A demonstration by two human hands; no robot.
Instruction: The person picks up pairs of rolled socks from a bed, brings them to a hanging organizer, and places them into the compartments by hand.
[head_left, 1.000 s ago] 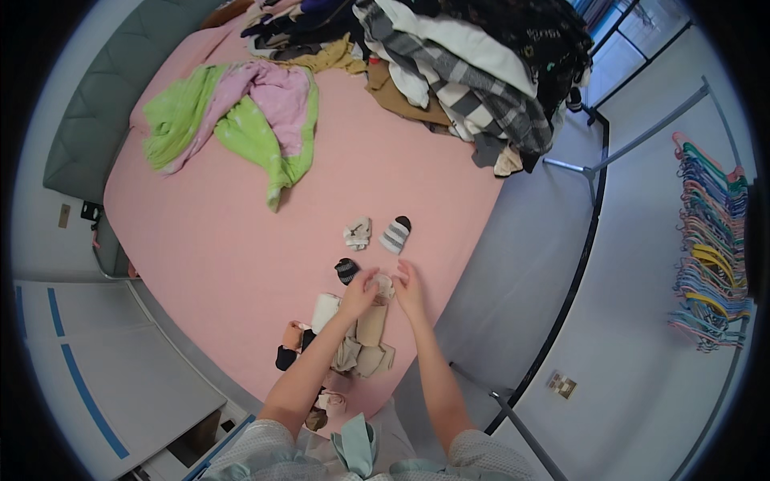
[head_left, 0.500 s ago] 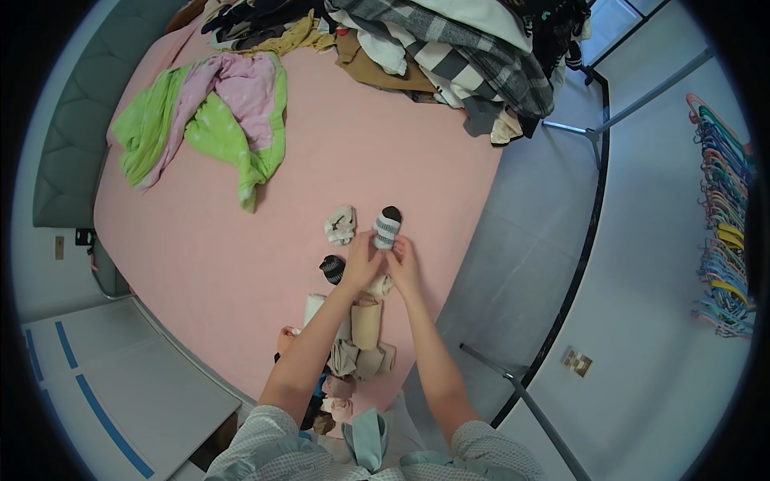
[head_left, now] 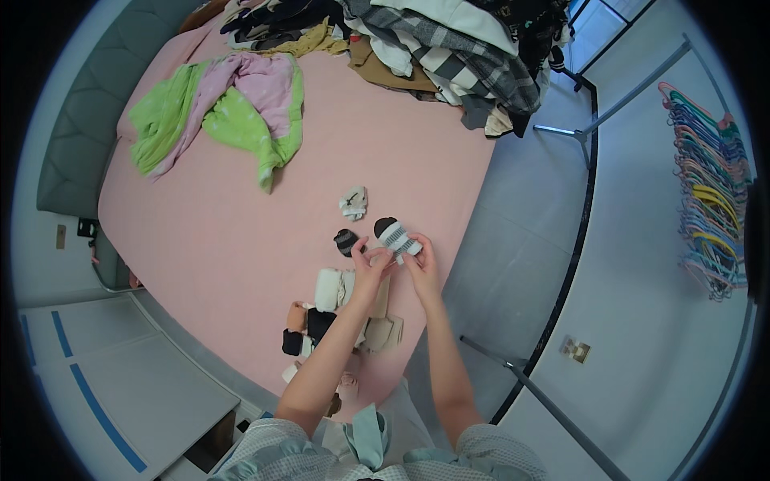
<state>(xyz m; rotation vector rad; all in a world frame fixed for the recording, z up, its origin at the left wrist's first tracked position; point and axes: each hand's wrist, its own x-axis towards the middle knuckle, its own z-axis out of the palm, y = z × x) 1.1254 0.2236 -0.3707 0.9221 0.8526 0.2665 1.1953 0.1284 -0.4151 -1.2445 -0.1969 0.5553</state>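
- The pink bed [head_left: 200, 232] lay beneath everything, a heap of clothes [head_left: 481, 64] along its far edge.
- A green-and-pink blanket [head_left: 261, 112] sprawled toward the far left.
- The right hand [head_left: 426, 268] was the nearer one to the sock's pale end, its thumb and fingers closed around that end.
- The left hand [head_left: 368, 270] had its fingertips at the sock's near lower edge, thumb spread away; whether they pinched, I couldn't tell.
- The striped sock [head_left: 396, 238] sat just beyond and between both hands, long axis slanting from black tip, far left, to pale end, near right.
- A black bundle [head_left: 346, 242] rested just beside the left thumb.
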